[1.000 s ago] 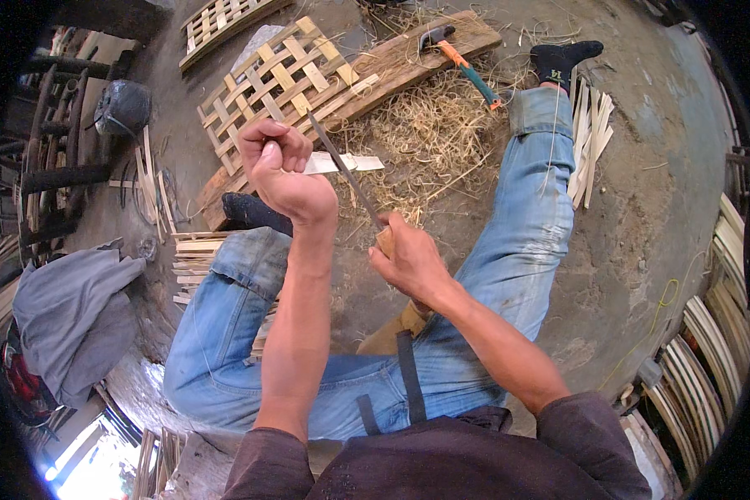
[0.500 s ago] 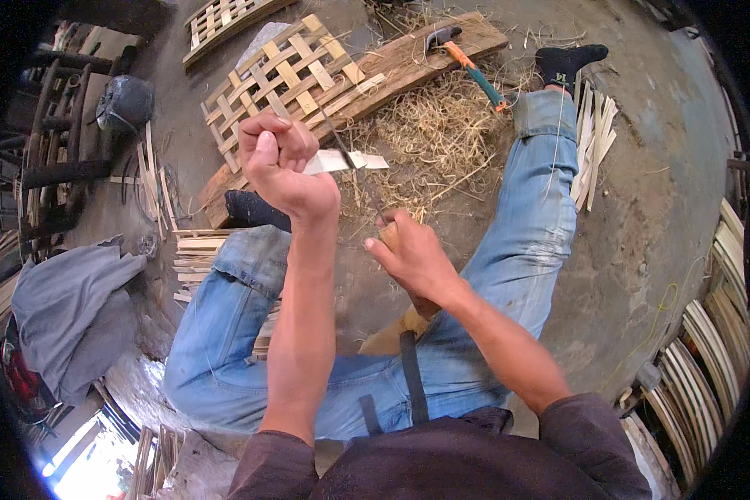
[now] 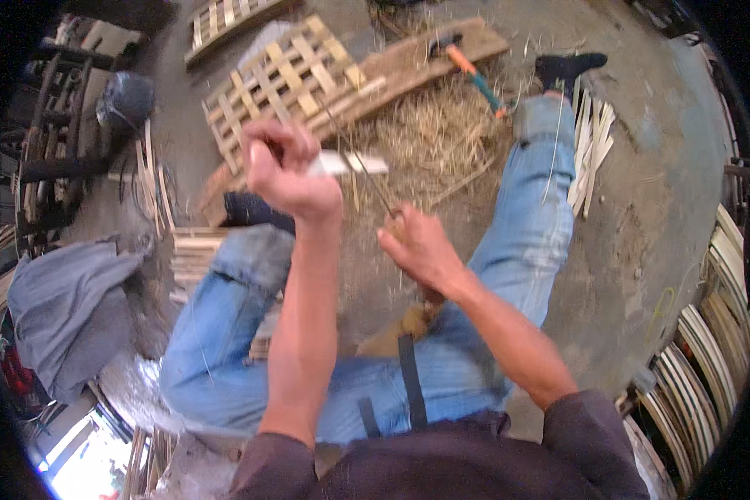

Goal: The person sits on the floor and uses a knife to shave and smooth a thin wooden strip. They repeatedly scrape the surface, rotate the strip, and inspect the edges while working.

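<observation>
My left hand (image 3: 290, 171), blurred by motion, is raised with its fingers curled closed around one end of a pale flat strip of wood or bamboo (image 3: 354, 162). The strip's free end sticks out to the right. Closed around the handle of a long, thin-bladed knife (image 3: 377, 190) is my right hand (image 3: 427, 254), lower and further right. The blade slants up to the left and crosses the strip in view; blur hides whether they touch. Beyond my left hand, a woven lattice panel (image 3: 285, 67) rests against a wooden plank (image 3: 396, 68).
A hammer (image 3: 473, 73) with an orange and green handle lies across the plank, above curled shavings (image 3: 442, 129). Loose strips lie beside my right foot (image 3: 590, 142) and left knee (image 3: 193, 250). Grey cloth (image 3: 71, 308) hangs at left; bent strips (image 3: 683, 367) are stacked at right.
My right hand and the knife have shifted slightly up and to the right. The left hand still grips the strip in nearly the same place.
</observation>
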A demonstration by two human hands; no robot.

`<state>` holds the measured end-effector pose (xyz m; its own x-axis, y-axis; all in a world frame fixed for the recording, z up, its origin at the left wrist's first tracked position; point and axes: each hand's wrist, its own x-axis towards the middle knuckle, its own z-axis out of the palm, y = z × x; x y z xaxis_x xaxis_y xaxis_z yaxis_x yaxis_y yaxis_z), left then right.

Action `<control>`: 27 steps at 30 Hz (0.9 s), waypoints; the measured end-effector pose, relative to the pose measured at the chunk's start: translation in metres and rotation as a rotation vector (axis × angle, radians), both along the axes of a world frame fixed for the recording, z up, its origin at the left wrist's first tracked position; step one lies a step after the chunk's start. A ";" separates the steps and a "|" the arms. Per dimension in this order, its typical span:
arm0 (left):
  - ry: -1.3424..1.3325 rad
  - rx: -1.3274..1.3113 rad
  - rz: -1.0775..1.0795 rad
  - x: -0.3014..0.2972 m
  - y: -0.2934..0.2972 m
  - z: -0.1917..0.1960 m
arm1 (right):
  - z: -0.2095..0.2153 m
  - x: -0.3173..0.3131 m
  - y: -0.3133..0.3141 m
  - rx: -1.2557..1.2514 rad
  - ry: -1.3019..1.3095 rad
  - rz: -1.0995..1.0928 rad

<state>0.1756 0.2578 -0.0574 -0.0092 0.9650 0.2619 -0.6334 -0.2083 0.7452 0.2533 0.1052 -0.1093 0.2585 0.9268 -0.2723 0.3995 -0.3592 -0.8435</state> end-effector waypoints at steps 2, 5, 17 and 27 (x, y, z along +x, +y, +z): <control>0.064 0.007 0.042 0.003 -0.002 0.003 | -0.001 0.003 0.002 -0.112 0.023 0.053; 0.086 0.067 -0.010 0.000 -0.002 -0.005 | -0.021 0.009 0.002 -0.111 -0.015 0.042; 0.159 0.119 -0.051 0.015 -0.003 0.000 | -0.015 0.001 -0.018 -0.038 0.198 -0.119; 0.237 0.119 0.087 0.017 0.000 0.001 | 0.016 -0.008 0.008 0.057 0.070 -0.055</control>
<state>0.1927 0.2578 -0.0564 -0.0160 0.9258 0.3777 -0.4205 -0.3490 0.8375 0.2454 0.1132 -0.0936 0.2914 0.9262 -0.2392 0.3196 -0.3299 -0.8883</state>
